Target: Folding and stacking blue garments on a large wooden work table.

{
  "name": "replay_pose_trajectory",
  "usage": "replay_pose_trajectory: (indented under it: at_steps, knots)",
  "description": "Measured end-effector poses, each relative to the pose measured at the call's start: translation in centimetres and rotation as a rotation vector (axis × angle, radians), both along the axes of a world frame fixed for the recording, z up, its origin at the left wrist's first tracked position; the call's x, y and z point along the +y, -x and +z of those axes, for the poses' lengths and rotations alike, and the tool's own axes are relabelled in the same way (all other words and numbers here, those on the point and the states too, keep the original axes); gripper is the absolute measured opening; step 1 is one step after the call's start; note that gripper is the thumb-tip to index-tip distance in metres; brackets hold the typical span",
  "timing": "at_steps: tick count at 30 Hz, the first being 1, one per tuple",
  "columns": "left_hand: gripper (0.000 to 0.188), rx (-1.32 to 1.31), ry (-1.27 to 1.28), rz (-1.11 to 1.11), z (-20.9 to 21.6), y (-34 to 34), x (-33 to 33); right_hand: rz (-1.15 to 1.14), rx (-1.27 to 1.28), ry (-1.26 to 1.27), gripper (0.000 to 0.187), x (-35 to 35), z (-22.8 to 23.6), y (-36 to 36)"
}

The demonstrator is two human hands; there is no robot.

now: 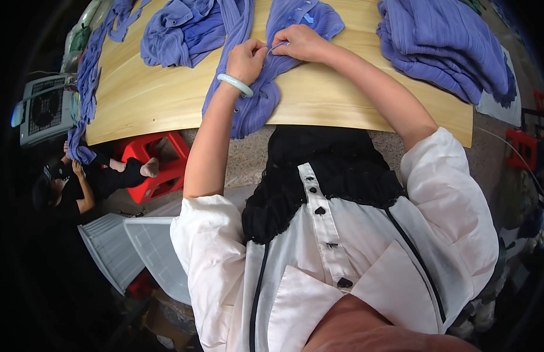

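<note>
A blue-violet ribbed garment (254, 105) lies bunched across the front of the wooden table (149, 100), part of it hanging over the near edge. My left hand (245, 60), with a pale bangle (235, 85) on its wrist, pinches the cloth. Close beside it, my right hand (300, 43) grips a thin strip of the same garment between thumb and fingers. The fingertips of both hands almost meet. Small buttons or snaps show on the fabric beyond my right hand, along with a bright blue bit (309, 18).
More blue-violet garments lie in a heap (181, 35) to the left and a folded stack (439, 44) to the right. At the table's left end, a seated person (70, 185) in black handles similar cloth. A red stool (166, 161) and white plastic bins (157, 246) stand below.
</note>
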State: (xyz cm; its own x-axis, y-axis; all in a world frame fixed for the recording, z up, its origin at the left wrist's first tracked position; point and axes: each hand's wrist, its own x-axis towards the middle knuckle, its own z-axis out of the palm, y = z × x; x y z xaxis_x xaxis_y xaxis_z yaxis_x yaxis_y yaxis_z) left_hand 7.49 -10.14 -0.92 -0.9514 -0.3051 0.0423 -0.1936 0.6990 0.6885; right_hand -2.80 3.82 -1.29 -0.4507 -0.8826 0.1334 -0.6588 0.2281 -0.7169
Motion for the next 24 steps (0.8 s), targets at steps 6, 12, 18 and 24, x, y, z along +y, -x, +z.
replay_pose_trajectory:
  at_steps: [6,12,18,24]
  knots:
    - [0.012,-0.007,-0.15,-0.051,-0.6,-0.1,-0.8,0.048,0.005,-0.024,0.025,-0.1,0.1,0.4]
    - [0.012,-0.06,-0.224,-0.082,-2.0,-0.1,-1.4,0.076,-0.005,-0.072,0.026,0.4,-0.8,0.3]
    - [0.016,-0.144,-0.222,-0.08,-1.3,0.6,-2.0,0.059,-0.081,-0.143,0.022,3.0,0.3,1.4]
    - [0.038,-0.238,0.068,0.003,0.7,3.2,0.5,0.035,-0.02,-0.079,0.019,3.2,-0.2,1.3]
